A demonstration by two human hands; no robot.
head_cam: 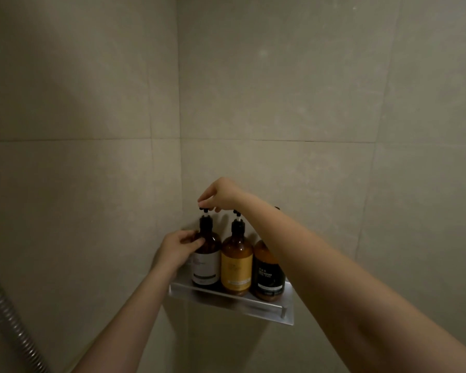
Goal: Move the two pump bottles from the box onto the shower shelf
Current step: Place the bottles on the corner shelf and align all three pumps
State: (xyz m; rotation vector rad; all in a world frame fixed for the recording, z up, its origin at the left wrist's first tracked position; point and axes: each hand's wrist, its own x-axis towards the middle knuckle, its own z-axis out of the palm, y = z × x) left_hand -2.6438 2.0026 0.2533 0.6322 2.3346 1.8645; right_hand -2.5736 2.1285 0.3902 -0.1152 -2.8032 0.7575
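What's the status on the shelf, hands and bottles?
Left hand gripping dark white-labelled pump bottle; right hand pinching its pump. Yellow-labelled amber bottle and black-labelled bottle standing beside it on metal shelf. Nothing obstructing.

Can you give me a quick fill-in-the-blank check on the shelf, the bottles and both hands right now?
1. The metal shower shelf carries ____ pump bottles.
2. The middle bottle has a ____ label.
3. The right hand pinches the pump head of the ____ bottle.
4. The left hand grips the shoulder of the white-labelled bottle, while the black-labelled bottle stands at the ____ end.

Missing words: three; yellow; leftmost; right
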